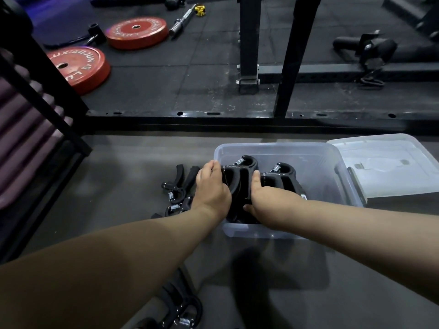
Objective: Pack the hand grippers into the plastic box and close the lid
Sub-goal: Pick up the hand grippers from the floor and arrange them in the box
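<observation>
I see left hand (211,186) and right hand (263,198) fingers clasping a bundle of hand grippers (240,184) inside plastic box (280,148) | lid (389,162) off, right of fingers | loose grippers (178,188) left of fingers on floor

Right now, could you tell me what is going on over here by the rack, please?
A person is packing hand grippers into a clear plastic box on the floor. Both hands, the left hand and the right hand, hold a bunch of black grippers at the box's left end. Another bunch already sits inside. More loose grippers lie on the floor left of the box, and the lid rests off to the right, so the box is open.
</observation>
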`<action>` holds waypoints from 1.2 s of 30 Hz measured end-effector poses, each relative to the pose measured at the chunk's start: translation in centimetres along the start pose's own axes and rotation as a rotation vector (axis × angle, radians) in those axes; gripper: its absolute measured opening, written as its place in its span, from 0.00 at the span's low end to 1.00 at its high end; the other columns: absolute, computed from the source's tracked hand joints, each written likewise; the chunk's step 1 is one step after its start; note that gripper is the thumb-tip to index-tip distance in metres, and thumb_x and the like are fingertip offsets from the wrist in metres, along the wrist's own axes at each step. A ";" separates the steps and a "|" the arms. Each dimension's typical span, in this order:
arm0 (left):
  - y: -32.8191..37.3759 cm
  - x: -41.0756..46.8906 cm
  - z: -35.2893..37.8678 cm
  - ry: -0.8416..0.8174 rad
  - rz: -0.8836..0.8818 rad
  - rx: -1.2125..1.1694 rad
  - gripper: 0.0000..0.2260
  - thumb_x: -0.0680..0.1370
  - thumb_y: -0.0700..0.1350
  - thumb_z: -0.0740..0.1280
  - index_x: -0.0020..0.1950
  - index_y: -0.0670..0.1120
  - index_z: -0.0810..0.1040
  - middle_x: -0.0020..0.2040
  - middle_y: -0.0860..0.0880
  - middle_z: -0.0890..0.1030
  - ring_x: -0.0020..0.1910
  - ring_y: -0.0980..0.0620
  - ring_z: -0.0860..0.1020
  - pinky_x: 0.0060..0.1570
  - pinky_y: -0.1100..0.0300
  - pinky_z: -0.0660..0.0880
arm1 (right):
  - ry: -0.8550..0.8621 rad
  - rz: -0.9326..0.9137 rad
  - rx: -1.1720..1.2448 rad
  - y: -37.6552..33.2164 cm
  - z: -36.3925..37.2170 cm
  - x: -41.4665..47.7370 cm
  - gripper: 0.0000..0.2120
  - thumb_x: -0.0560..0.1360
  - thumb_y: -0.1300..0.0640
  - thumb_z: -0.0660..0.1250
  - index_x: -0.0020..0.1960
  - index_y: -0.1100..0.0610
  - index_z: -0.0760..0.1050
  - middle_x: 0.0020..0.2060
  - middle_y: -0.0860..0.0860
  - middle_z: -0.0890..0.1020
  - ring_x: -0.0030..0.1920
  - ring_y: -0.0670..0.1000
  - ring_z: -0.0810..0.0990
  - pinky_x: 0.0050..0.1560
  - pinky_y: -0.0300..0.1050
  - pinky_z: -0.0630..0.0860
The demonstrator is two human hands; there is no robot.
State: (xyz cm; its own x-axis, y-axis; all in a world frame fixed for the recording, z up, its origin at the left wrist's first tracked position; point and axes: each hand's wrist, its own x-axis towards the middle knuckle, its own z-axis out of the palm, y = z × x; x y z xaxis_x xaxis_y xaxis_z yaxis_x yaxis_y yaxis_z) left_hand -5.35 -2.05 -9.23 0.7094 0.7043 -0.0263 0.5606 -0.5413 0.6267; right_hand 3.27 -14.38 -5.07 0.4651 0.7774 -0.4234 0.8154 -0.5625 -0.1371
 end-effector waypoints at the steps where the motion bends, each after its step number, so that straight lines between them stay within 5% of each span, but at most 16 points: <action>1: 0.0 0.0 0.0 0.002 0.001 0.000 0.27 0.77 0.35 0.53 0.77 0.41 0.58 0.77 0.45 0.57 0.75 0.46 0.52 0.75 0.56 0.51 | 0.042 -0.016 -0.019 -0.1 0.4 0.0 0.38 0.83 0.47 0.52 0.75 0.73 0.36 0.50 0.60 0.84 0.48 0.58 0.82 0.45 0.50 0.77; 14: 0.2 -0.1 0.2 -0.024 -0.002 0.063 0.28 0.77 0.37 0.54 0.78 0.41 0.55 0.78 0.46 0.54 0.76 0.45 0.50 0.75 0.52 0.53 | 0.121 0.036 0.176 0.7 1.6 -2.1 0.34 0.83 0.46 0.52 0.78 0.62 0.41 0.52 0.59 0.81 0.48 0.60 0.79 0.43 0.51 0.72; 19: 0.3 -0.1 0.0 -0.032 -0.005 0.086 0.28 0.77 0.37 0.54 0.78 0.40 0.54 0.78 0.44 0.54 0.76 0.43 0.51 0.75 0.52 0.52 | 0.098 -0.015 0.166 1.0 1.4 -3.1 0.32 0.83 0.49 0.54 0.78 0.64 0.46 0.55 0.63 0.80 0.52 0.62 0.80 0.49 0.54 0.75; 30: 0.1 -1.6 -2.2 -0.148 0.008 0.119 0.28 0.79 0.39 0.53 0.80 0.45 0.52 0.80 0.46 0.51 0.78 0.48 0.49 0.75 0.56 0.47 | 0.363 -0.111 0.190 1.2 3.2 -4.7 0.32 0.80 0.49 0.58 0.77 0.59 0.50 0.43 0.58 0.83 0.42 0.59 0.81 0.36 0.46 0.65; 36: 0.0 -1.9 -1.7 -0.137 -0.009 0.121 0.30 0.77 0.36 0.54 0.79 0.46 0.53 0.80 0.47 0.51 0.78 0.49 0.48 0.76 0.55 0.48 | 0.323 -0.198 0.322 1.8 2.9 -6.1 0.27 0.79 0.54 0.60 0.75 0.58 0.54 0.52 0.57 0.80 0.49 0.57 0.78 0.43 0.45 0.67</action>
State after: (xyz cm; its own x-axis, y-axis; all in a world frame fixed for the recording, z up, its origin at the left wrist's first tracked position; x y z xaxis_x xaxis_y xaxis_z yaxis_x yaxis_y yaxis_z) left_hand -7.39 -2.59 -7.83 0.7512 0.6445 -0.1426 0.6086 -0.5924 0.5279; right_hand 0.92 -20.96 -5.36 0.4364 0.8972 -0.0686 0.7750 -0.4135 -0.4780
